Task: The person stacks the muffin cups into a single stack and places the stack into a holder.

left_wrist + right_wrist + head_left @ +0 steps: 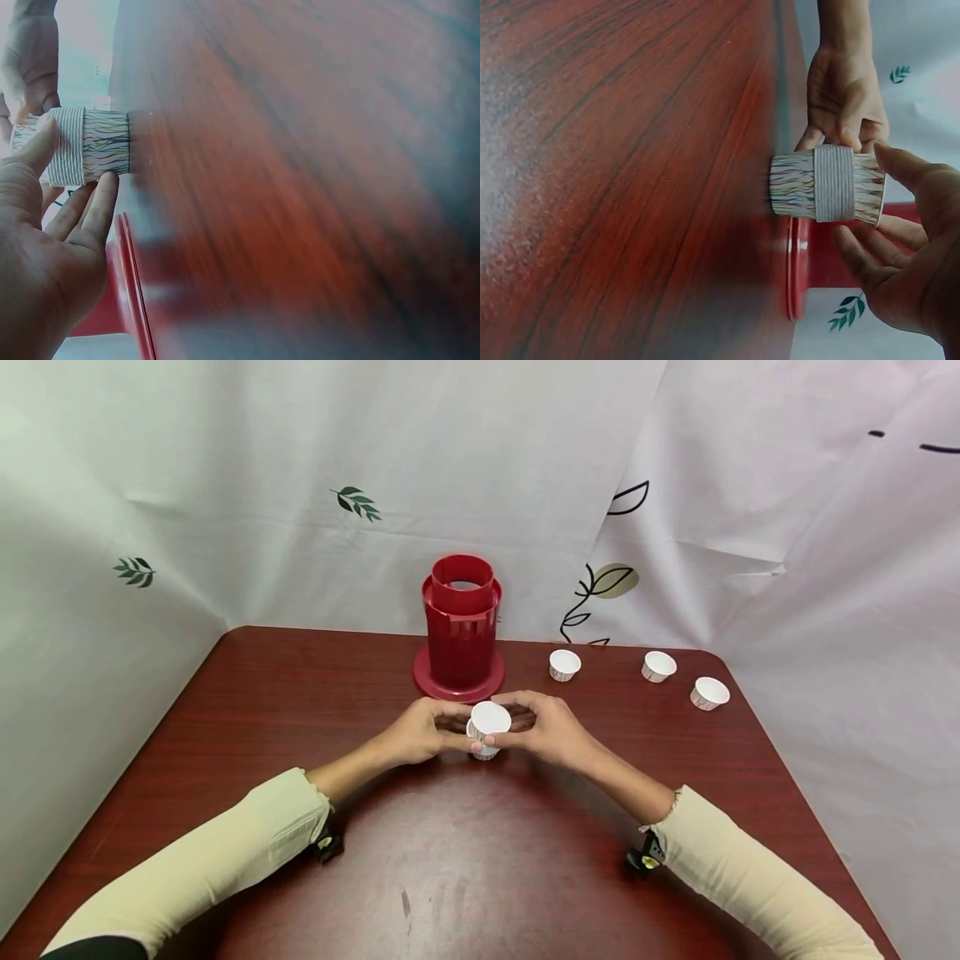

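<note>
On the table [450, 860], just before the red container [461, 652], a stack of paper cups [832, 184] is pinched by the left hand [423, 735], its top cup [868, 187] (mouth upward) by the right hand [551, 731].

Table [420, 843], one, before you: red-brown wood grain, glossy, far corners rounded; scuff mark [406, 904] on the side near you. White sheeting, creased: left wall [67, 693], far wall [480, 452] and right wall [840, 635] about you. Prints: green leaf sprig [357, 503], far; another sprig [135, 572], left; black-outlined plant [576, 610] with olive leaf [615, 581], far right. Light: soft sheen on your tabletop.
</note>
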A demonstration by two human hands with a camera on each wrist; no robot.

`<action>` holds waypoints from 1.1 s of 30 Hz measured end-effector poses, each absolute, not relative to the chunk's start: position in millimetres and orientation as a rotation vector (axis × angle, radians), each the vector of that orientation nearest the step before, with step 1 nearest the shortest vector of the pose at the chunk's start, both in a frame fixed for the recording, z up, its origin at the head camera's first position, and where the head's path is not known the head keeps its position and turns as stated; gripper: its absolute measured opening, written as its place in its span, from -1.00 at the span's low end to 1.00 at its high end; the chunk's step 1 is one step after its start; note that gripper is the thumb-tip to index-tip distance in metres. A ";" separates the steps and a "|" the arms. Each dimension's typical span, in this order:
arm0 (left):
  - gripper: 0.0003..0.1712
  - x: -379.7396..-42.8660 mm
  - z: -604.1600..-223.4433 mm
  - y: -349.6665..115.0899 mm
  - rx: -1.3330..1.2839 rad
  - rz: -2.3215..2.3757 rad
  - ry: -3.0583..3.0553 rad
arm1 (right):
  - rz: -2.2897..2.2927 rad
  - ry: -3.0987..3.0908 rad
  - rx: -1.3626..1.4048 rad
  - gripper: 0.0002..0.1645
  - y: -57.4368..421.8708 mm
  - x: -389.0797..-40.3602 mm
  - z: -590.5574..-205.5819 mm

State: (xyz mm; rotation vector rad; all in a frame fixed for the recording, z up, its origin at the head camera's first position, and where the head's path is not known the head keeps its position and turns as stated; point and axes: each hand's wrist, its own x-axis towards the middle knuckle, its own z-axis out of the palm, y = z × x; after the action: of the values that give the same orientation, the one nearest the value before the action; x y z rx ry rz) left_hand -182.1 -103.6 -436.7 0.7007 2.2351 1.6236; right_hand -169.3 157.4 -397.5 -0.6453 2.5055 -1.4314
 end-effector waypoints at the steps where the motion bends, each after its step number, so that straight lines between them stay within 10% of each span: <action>1: -0.40 -182.1 -436.5 -103.5 0.696 1.638 2.218 | -1.432 2.500 -0.645 -0.29 157.1 -169.2 -398.0; 33: -0.36 -187.6 -428.5 -104.7 0.774 1.508 2.297 | -1.371 2.502 -0.537 -0.44 157.9 -177.2 -407.7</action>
State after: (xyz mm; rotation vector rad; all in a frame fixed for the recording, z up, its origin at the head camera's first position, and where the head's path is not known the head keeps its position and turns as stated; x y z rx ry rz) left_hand -187.6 -104.7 -428.5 0.7744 2.2968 1.5083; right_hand -177.2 157.9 -407.7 -0.5366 2.5024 -1.3711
